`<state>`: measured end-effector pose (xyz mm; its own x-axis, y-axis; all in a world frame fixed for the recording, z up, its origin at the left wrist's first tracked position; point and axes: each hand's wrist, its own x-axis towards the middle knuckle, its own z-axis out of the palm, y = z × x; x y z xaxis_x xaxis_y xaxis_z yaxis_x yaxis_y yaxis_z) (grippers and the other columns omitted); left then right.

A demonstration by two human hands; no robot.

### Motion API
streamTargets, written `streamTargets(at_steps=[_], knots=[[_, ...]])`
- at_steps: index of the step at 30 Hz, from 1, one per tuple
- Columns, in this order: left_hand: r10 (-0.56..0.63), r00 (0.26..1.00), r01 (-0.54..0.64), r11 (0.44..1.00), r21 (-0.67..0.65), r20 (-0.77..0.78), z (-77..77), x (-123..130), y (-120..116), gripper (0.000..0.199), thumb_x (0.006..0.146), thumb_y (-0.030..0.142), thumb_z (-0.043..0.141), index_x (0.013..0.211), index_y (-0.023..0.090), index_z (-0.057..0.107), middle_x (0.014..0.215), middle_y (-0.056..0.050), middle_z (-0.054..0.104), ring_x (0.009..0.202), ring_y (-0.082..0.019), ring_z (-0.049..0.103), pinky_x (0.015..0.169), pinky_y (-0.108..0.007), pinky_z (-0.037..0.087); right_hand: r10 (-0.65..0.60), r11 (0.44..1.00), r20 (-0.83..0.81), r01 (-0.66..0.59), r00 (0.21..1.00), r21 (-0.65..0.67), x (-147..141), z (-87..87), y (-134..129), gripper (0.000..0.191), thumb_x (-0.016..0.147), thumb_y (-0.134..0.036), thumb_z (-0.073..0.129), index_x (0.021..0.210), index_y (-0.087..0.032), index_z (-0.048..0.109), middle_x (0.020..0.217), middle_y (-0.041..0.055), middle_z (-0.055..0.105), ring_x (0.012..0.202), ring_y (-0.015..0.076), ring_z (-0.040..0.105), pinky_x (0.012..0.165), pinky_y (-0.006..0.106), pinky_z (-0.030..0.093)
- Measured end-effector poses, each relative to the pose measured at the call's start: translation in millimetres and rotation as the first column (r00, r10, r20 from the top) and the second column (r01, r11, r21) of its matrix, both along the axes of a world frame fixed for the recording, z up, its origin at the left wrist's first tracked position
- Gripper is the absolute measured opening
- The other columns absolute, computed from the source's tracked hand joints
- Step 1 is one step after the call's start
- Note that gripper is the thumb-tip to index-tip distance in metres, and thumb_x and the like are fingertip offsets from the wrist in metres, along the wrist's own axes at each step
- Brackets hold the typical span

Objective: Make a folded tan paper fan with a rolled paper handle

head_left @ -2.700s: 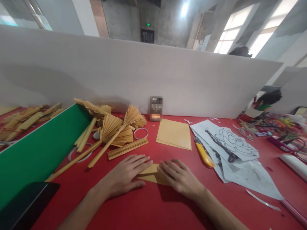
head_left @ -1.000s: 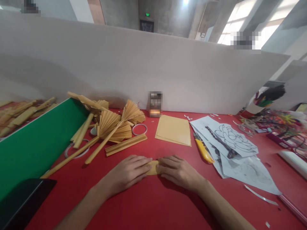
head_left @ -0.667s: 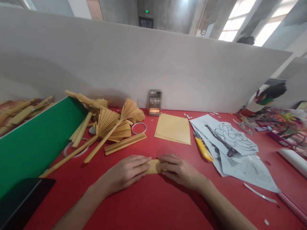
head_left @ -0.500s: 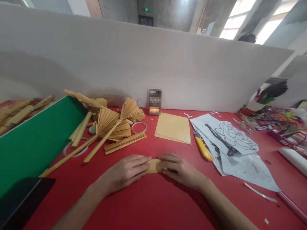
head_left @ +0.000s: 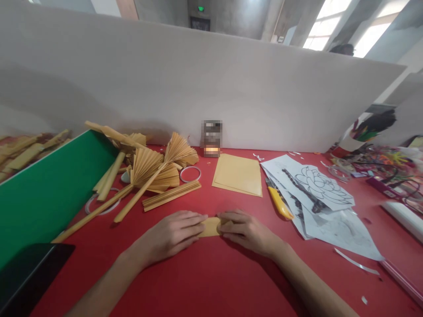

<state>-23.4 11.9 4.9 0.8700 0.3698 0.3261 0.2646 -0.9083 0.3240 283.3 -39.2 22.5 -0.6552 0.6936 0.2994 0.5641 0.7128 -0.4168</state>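
Note:
A small rolled or folded strip of tan paper [head_left: 211, 227] lies on the red table in front of me, with its ends covered by my fingers. My left hand [head_left: 178, 231] is closed on the left end, its fingers together. On the right end, my right hand [head_left: 246, 231] is closed too, fingers bent over the paper. Both palms face down and the thumbs are hidden. Beyond the hands lie a flat stack of tan paper sheets [head_left: 238, 175], a pleated paper strip [head_left: 172, 195] and paper fans with rolled handles [head_left: 152, 171].
A yellow utility knife [head_left: 280, 202] and drawing sheets [head_left: 325, 185] lie at the right. Rolls of tape [head_left: 191, 174] sit near the fans. A green board [head_left: 56, 189] stands at the left, and a white partition [head_left: 198, 88] closes off the back.
The hands stay on the tan paper with only slight finger movement. The whole view has shifted a little.

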Motion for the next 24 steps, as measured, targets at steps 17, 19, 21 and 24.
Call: streamTargets(at_steps=[17, 19, 21, 24], knots=[[0.156, 0.988, -0.15, 0.961, -0.234, 0.005, 9.9, -12.7, 5.3, 0.034, 0.098, 0.018, 0.058, 0.126, 0.03, 0.075, 0.139, -0.004, 0.07, 0.126, -0.023, 0.064, 0.106, -0.038, 0.054, -0.013, 1.0, -0.016, 0.012, 1.0, -0.026, 0.5, -3.5, 2.1, 0.018, 0.102, -0.023, 0.066, 0.116, -0.026, 0.076, 0.13, 0.0085, 0.071, 0.12, 0.0204, 0.067, 0.1, 0.035, 0.056], [0.132, 0.991, -0.134, 0.975, -0.175, -0.021, 7.7, -6.9, 2.1, 0.044, 0.099, 0.017, 0.057, 0.139, 0.032, 0.066, 0.149, -0.003, 0.063, 0.134, -0.024, 0.059, 0.113, -0.04, 0.05, -0.004, 1.0, -0.012, 0.004, 1.0, -0.027, -0.1, -2.4, 2.1, 0.018, 0.102, -0.023, 0.066, 0.116, -0.026, 0.076, 0.129, 0.0086, 0.072, 0.121, 0.0208, 0.067, 0.101, 0.036, 0.056], [0.081, 0.994, -0.09, 0.988, -0.126, -0.077, 5.5, -2.5, -0.8, 0.058, 0.1, 0.011, 0.052, 0.152, 0.035, 0.053, 0.159, -0.001, 0.052, 0.145, -0.023, 0.05, 0.122, -0.041, 0.041, -0.005, 0.999, -0.005, 0.005, 1.0, -0.033, -0.3, -0.6, 1.6, 0.018, 0.102, -0.023, 0.065, 0.116, -0.026, 0.076, 0.13, 0.0086, 0.072, 0.12, 0.0209, 0.067, 0.101, 0.036, 0.055], [0.029, 0.989, -0.045, 0.993, -0.109, -0.143, 2.0, -0.2, -2.2, 0.068, 0.097, 0.005, 0.048, 0.158, 0.037, 0.044, 0.166, 0.002, 0.041, 0.153, -0.02, 0.04, 0.128, -0.041, 0.032, -0.008, 0.997, -0.02, 0.007, 1.0, -0.083, 2.9, 2.1, 0.2, 0.022, 0.104, -0.019, 0.06, 0.117, -0.026, 0.076, 0.136, 0.0088, 0.069, 0.123, 0.0211, 0.067, 0.104, 0.037, 0.055]])
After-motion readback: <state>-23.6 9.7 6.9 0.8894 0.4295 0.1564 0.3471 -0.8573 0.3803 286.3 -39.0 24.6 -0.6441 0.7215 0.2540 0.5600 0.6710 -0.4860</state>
